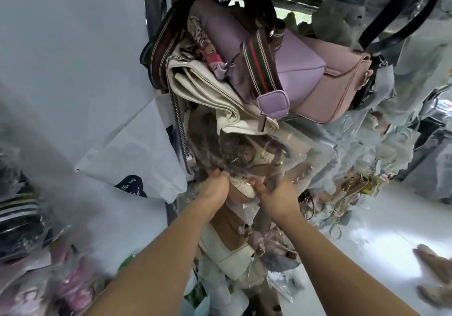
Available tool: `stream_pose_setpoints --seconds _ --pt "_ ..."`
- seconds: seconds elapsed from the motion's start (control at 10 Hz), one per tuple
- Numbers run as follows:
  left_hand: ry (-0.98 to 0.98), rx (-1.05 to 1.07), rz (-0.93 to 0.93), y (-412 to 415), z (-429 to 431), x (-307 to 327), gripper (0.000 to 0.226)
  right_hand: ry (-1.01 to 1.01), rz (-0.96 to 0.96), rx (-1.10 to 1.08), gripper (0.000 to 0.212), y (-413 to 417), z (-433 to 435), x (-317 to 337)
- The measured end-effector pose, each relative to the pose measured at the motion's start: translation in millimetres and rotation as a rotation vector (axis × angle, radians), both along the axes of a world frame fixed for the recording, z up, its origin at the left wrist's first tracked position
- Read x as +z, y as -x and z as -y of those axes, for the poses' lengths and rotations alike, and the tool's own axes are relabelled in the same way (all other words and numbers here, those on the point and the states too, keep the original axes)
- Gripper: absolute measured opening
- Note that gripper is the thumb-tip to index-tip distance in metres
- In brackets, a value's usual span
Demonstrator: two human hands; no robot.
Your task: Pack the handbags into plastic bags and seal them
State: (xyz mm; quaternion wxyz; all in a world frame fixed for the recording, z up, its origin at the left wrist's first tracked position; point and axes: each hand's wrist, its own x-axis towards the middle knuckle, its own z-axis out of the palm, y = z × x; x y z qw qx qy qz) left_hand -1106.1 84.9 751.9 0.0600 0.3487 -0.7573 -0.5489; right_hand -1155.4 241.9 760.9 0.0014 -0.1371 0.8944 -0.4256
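Left hand [213, 186]: is pinching the near edge of the clear plastic bag [288, 149], fingers curled tight on the film.
Right hand [277, 197]: is gripping the same edge just beside the left, fingers bent into the plastic.
Handbag [260, 160]: cream and brown, is lying inside the bag just beyond both hands.
Pile above: a lilac handbag [296, 66], a pink handbag [342, 90] and a cream handbag [208, 90] are resting stacked over it.
Hard to make out: creases and glare are blurring the bag's mouth; sealed or not, I cannot tell.
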Motion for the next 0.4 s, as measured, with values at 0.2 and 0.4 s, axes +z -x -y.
stream_pose_setpoints --seconds 0.2,0.4 --pt "0.169 -0.002 -0.032 -6.5 5.8 -9.5 0.042 0.077 0.014 0.083 0.031 -5.5 4.7 -3.2" --pt "0.374 -0.067 -0.121 -51.2 -6.8 -5.9 0.045 -0.107 0.0 0.095 0.053 -20.8 -25.6 -7.8"
